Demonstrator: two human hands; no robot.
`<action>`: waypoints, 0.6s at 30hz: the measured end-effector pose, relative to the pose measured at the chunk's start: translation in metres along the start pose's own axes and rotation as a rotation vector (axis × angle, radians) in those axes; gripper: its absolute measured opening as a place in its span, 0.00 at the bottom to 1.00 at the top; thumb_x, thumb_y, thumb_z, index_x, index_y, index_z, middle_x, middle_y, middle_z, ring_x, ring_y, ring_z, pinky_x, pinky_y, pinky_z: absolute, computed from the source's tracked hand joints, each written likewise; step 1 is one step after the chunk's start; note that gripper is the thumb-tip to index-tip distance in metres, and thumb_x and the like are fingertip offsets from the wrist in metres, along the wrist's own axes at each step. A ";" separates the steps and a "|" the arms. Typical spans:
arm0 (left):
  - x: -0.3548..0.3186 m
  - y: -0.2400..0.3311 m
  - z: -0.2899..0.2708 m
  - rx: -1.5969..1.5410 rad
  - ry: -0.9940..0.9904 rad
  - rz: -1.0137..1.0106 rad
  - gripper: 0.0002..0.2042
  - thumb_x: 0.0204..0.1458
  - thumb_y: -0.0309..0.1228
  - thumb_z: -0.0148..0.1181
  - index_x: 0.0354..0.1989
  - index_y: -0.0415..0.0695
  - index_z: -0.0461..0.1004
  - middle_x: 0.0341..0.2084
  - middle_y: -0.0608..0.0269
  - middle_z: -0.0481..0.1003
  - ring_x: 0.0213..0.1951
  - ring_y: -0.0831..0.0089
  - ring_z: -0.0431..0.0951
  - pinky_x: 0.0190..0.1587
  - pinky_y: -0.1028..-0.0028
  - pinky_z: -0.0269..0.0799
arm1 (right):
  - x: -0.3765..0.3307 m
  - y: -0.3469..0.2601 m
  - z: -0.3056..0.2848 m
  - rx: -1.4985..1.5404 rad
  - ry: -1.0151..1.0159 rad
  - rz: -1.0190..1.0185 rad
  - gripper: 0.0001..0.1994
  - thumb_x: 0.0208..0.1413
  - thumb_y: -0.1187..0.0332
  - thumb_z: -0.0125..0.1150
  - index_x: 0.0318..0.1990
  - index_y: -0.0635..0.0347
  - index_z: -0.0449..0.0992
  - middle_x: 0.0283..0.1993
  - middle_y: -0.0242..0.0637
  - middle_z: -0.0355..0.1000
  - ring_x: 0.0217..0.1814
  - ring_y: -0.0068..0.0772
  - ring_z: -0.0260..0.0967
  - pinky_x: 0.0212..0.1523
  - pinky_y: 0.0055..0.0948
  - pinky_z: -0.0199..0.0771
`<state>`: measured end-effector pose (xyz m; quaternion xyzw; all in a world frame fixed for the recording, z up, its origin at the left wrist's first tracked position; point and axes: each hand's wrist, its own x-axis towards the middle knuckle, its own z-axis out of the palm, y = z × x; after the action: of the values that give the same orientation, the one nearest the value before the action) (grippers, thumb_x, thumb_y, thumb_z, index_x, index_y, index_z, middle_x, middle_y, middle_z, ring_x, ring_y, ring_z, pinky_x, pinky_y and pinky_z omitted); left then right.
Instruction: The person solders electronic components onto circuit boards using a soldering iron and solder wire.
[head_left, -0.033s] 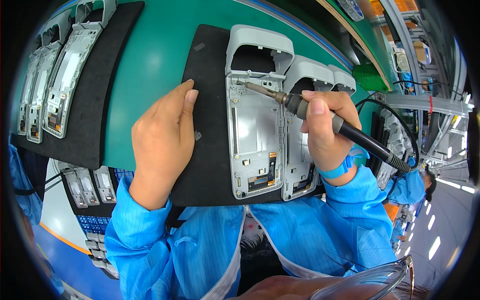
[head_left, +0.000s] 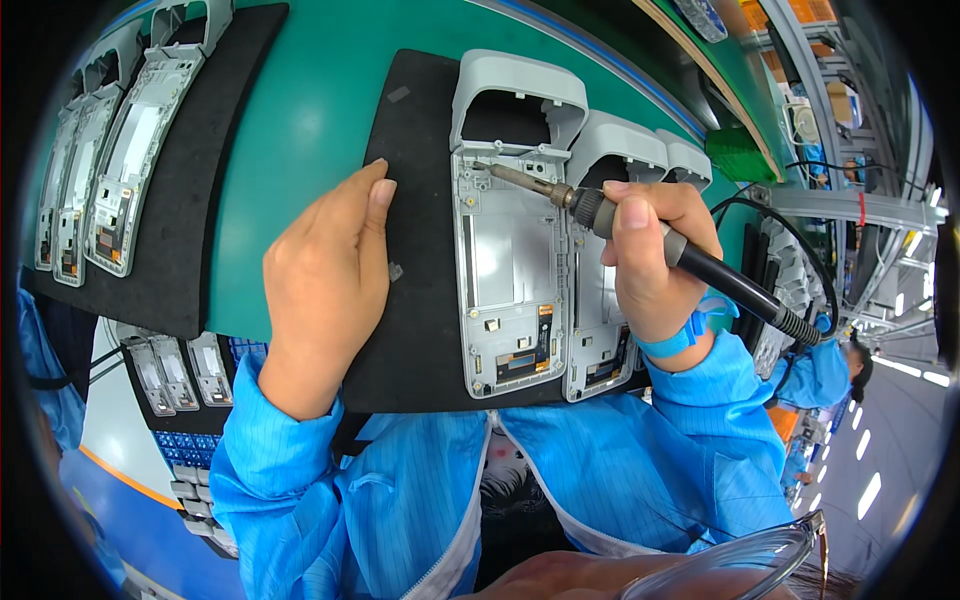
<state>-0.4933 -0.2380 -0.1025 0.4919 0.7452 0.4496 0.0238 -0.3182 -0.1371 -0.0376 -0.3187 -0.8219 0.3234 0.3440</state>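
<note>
Far left first: black foam mat [head_left: 215, 150] on green bench top [head_left: 330, 90], carrying a row of grey handset frames [head_left: 135, 150], lying flat, long axis running away from the person. Below that mat's near edge, more small grey frames [head_left: 175, 370] in a lower tray, partly hidden.

L hand [head_left: 325, 285]: palm down on the left part of a second black mat [head_left: 420, 210], fingers together and extended, not clenched, gripping nothing; fingertips point away from the body, thumb side toward the frames. Blue sleeve [head_left: 290, 460] covers the forearm.

Centre: grey plastic handset housing [head_left: 510, 240] lies open-side up on the second mat, just right of L hand but not touching it. Hooded top end [head_left: 520, 95] faces away; small orange-and-dark board [head_left: 525, 350] sits at near end. Two more like housings [head_left: 600, 300] sit side by side w/ it to the right, touching or nearly so.

R hand [head_left: 655, 265]: clenched around the dark grip of a soldering iron [head_left: 600, 210], thumb on top, pen-style. Metal tip [head_left: 485, 166] rests at upper left corner of the centre housing's inner frame; contact looks made, exact spot too small to tell. Iron's black cord end [head_left: 760, 300] trails right past a blue wrist strap [head_left: 675, 340].

Far right: metal racking [head_left: 850, 200], another blue-clad person [head_left: 825, 375] at the edge.
</note>
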 end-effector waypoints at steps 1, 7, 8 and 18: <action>0.001 0.000 0.000 0.001 -0.002 -0.001 0.06 0.49 0.27 0.52 0.32 0.38 0.73 0.26 0.53 0.75 0.28 0.60 0.75 0.30 0.70 0.70 | 0.001 0.000 0.000 -0.004 -0.003 -0.003 0.09 0.52 0.66 0.51 0.30 0.64 0.70 0.29 0.35 0.68 0.16 0.18 0.60 0.18 0.17 0.59; 0.004 -0.001 0.000 0.004 0.001 0.006 0.06 0.49 0.27 0.52 0.32 0.38 0.73 0.26 0.53 0.74 0.28 0.59 0.75 0.30 0.70 0.69 | 0.004 0.000 -0.002 0.062 -0.022 0.033 0.06 0.49 0.69 0.56 0.30 0.64 0.70 0.29 0.40 0.70 0.33 0.30 0.69 0.35 0.26 0.69; 0.006 0.000 0.000 0.004 0.004 0.012 0.06 0.49 0.27 0.52 0.32 0.38 0.73 0.26 0.53 0.74 0.28 0.59 0.75 0.30 0.70 0.69 | 0.005 0.000 -0.003 0.063 -0.016 0.029 0.06 0.49 0.69 0.56 0.30 0.64 0.70 0.29 0.40 0.70 0.33 0.30 0.69 0.35 0.26 0.69; 0.015 0.021 -0.014 -0.023 0.046 0.053 0.08 0.51 0.28 0.50 0.32 0.39 0.73 0.26 0.50 0.74 0.28 0.56 0.75 0.30 0.68 0.70 | 0.022 -0.037 -0.094 0.259 0.411 -0.123 0.12 0.56 0.62 0.42 0.33 0.63 0.67 0.11 0.27 0.51 0.10 0.15 0.45 0.12 0.16 0.46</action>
<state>-0.4925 -0.2332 -0.0739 0.5006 0.7272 0.4697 0.0003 -0.2691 -0.1132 0.0507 -0.2804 -0.7043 0.3327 0.5609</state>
